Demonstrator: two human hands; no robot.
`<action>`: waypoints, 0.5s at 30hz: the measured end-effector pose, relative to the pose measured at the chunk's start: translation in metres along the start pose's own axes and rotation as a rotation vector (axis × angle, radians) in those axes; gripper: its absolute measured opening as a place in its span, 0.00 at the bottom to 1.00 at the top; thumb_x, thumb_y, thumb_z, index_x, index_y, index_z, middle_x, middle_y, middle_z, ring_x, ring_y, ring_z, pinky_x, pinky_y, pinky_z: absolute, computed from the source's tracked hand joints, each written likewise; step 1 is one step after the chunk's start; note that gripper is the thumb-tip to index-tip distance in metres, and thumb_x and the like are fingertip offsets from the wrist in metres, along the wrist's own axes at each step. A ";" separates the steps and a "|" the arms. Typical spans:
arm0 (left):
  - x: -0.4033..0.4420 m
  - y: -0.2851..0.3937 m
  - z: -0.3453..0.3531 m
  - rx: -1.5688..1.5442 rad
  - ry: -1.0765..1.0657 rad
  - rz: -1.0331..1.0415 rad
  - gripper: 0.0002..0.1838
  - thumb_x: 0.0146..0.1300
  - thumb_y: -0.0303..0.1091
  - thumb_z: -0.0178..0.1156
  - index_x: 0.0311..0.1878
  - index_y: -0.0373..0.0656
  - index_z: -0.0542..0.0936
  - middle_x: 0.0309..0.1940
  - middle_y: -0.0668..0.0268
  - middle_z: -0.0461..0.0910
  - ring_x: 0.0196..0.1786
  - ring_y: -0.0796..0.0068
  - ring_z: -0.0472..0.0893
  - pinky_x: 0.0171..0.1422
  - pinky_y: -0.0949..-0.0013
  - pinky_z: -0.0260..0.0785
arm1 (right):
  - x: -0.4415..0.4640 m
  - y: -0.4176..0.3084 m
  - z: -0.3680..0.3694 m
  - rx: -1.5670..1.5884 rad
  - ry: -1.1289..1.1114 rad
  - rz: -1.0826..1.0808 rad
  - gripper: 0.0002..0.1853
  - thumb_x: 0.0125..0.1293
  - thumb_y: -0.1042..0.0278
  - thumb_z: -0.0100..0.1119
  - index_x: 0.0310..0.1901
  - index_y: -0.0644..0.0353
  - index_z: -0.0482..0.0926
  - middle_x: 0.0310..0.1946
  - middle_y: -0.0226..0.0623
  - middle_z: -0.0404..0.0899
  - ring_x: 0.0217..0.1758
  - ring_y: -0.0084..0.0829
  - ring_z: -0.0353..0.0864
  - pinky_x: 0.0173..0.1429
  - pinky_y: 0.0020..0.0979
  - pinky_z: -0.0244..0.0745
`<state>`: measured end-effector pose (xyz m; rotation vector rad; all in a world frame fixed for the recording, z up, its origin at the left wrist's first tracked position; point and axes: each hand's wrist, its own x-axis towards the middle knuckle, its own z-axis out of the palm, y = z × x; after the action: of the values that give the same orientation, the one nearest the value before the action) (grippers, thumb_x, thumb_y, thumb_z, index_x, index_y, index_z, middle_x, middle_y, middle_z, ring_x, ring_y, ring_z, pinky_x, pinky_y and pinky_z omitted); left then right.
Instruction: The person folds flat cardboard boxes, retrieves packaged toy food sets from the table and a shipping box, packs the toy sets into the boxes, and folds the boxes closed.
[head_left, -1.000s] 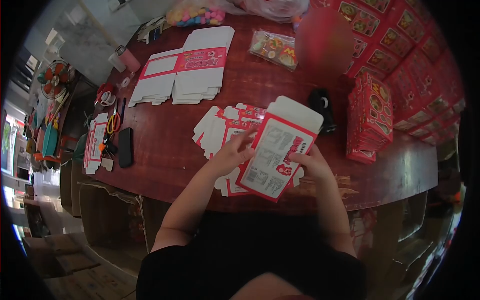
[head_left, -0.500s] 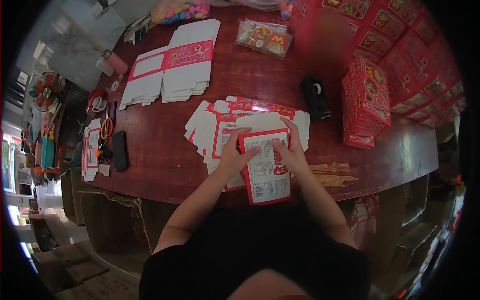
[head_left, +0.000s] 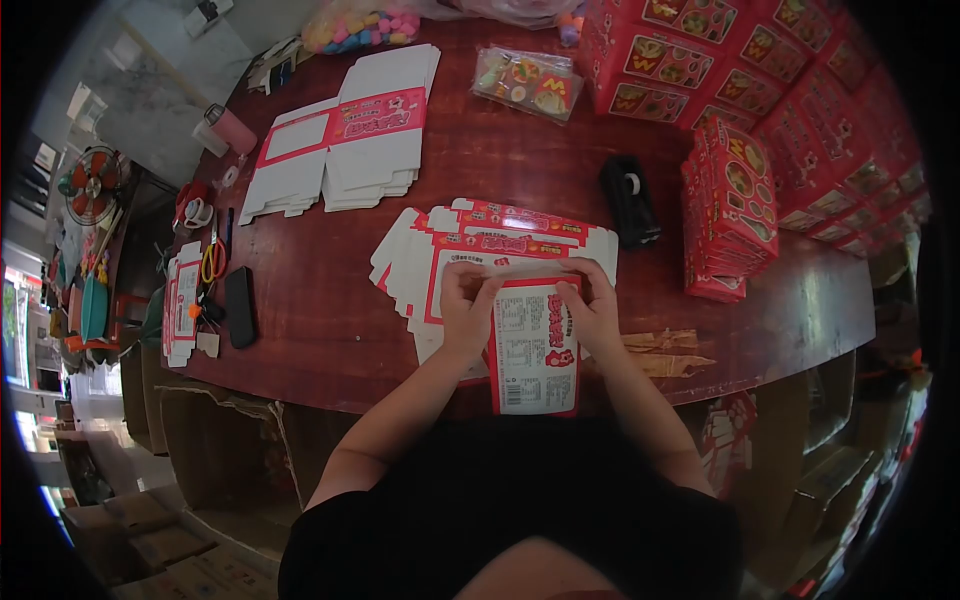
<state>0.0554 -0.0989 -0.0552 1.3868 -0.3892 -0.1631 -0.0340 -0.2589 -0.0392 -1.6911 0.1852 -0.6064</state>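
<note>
A red-and-white printed carton is between my hands, its printed panel with text and a barcode facing up and its lower end close to my body. My left hand grips the upper left corner, fingers curled. On the upper right corner is my right hand, its thumb on the panel and its fingers bent over the far edge. The white end flap lies between the fingertips and is seen nearly edge-on. Beneath and behind, several flattened cartons lie fanned out on the table.
A black tape dispenser stands right of the fanned cartons, beside stacked red boxes. Larger flat white-and-red cartons lie back left. Scissors and a black phone-like object are at left. Brown strips lie at right.
Both hands have shifted to the carton's top end, fingers now bent over it. The white flap that stood out flat beyond the edge is now folded up or over.
</note>
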 end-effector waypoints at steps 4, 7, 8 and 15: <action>0.005 0.010 -0.002 -0.045 -0.111 -0.057 0.21 0.56 0.25 0.65 0.47 0.42 0.64 0.35 0.65 0.76 0.43 0.74 0.78 0.44 0.74 0.71 | -0.002 0.001 -0.004 0.238 -0.002 0.168 0.08 0.59 0.80 0.58 0.40 0.62 0.75 0.42 0.33 0.76 0.45 0.22 0.75 0.49 0.23 0.70; 0.012 0.019 -0.006 0.024 -0.239 -0.167 0.18 0.57 0.26 0.64 0.46 0.43 0.67 0.38 0.65 0.75 0.43 0.76 0.77 0.44 0.75 0.70 | 0.006 -0.016 -0.004 0.265 0.016 0.322 0.06 0.58 0.80 0.60 0.38 0.63 0.76 0.39 0.33 0.77 0.41 0.20 0.76 0.44 0.21 0.72; 0.014 0.025 -0.005 0.028 -0.272 -0.193 0.15 0.58 0.27 0.64 0.45 0.43 0.69 0.40 0.65 0.75 0.42 0.78 0.76 0.44 0.76 0.69 | 0.009 -0.025 -0.004 0.293 0.044 0.403 0.06 0.58 0.79 0.60 0.37 0.63 0.76 0.38 0.33 0.77 0.39 0.20 0.76 0.42 0.21 0.72; 0.022 0.037 0.000 0.124 -0.280 -0.397 0.07 0.60 0.29 0.60 0.40 0.39 0.77 0.43 0.64 0.77 0.47 0.78 0.75 0.46 0.76 0.70 | 0.027 -0.025 -0.008 0.334 -0.027 0.438 0.04 0.58 0.75 0.62 0.34 0.63 0.77 0.30 0.29 0.79 0.32 0.17 0.76 0.37 0.20 0.72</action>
<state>0.0713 -0.0998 -0.0149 1.5580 -0.3552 -0.6734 -0.0201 -0.2727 -0.0064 -1.2801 0.4002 -0.2669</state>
